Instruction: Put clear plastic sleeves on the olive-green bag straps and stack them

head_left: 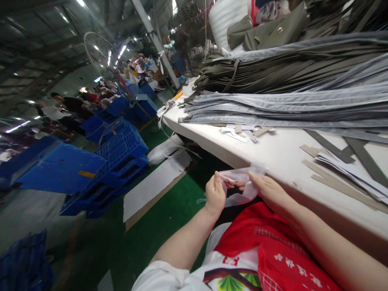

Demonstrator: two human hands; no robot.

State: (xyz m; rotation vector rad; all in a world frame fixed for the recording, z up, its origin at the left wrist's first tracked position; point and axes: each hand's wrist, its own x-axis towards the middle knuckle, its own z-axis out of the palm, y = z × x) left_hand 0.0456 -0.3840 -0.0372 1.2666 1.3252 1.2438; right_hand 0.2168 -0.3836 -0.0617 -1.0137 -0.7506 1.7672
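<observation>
A strip of translucent, whitish film [235, 175] is stretched between my two hands, just off the near edge of the white table. My left hand [216, 193] pinches one end between thumb and fingers. At the other end, my right hand [263, 186] grips the film, its fingertips partly hidden behind it. A loose part of the film [247, 195] hangs below, over the red apron [242, 230]. Whether the film is a bag or a tape I cannot tell.
Long grey strips [273, 107] and dark olive strips [257, 74] lie piled on the white table [212, 139]. Offcuts [342, 173] lie at right. On the green floor are a flat cardboard sheet [154, 190] and stacked blue pallets [121, 149]. Fans and other people are farther back.
</observation>
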